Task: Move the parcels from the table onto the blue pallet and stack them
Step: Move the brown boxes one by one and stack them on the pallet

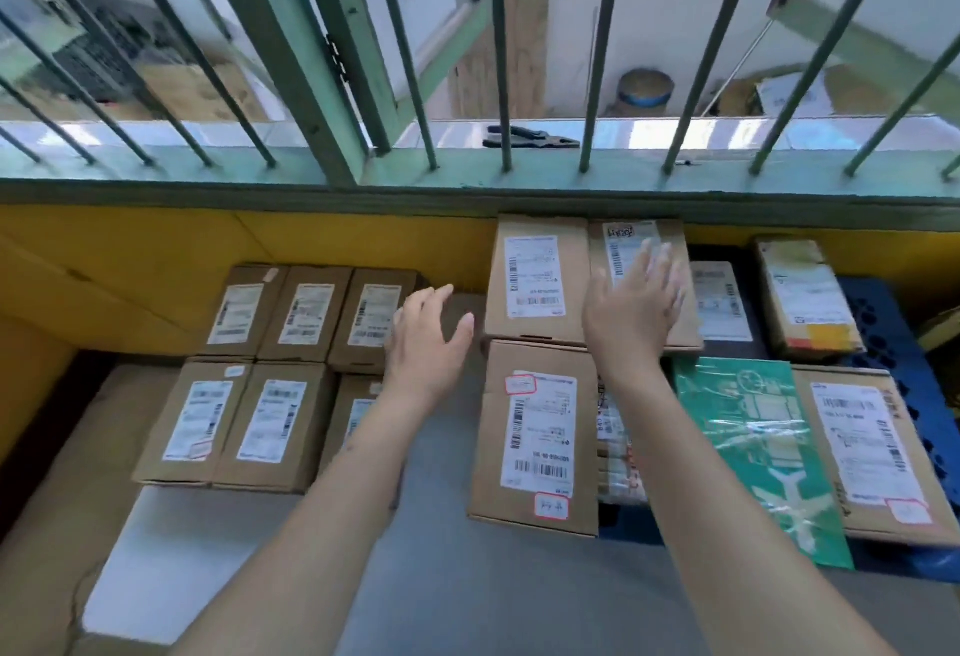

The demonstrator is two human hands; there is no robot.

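Step in hand: I judged this to be the moment between parcels, both hands over the stack at centre frame with nothing carried.
Left hand [431,328]: fingers were loosely spread and held nothing; it hovered at centre frame, just right of the small labelled cartons [306,320].
Right hand [636,302]: fingers were straight and apart, blurred, over the upper carton [540,276] and its right neighbour; I could not tell whether it touched.
Parcels: two rows of small cartons sat at left of centre; a taller labelled carton [535,437] stood at lower centre; a green mailer bag [748,442] and a flat carton [872,447] lay at lower right.
Blue pallet [883,328]: it showed only at the right edge, under the right-hand parcels.
Table: I could not identify it in this view.
Alignment: I would have squared each carton against its neighbour, edges flush, labels up.
Load order: I would have kept rigid cartons below and the soft mailer on top.
Risk: the upper carton's edges overhung the gap; I judged that a push from one side could tip it.
Window bars [431,84]: these filled the upper frame, clear of the work.
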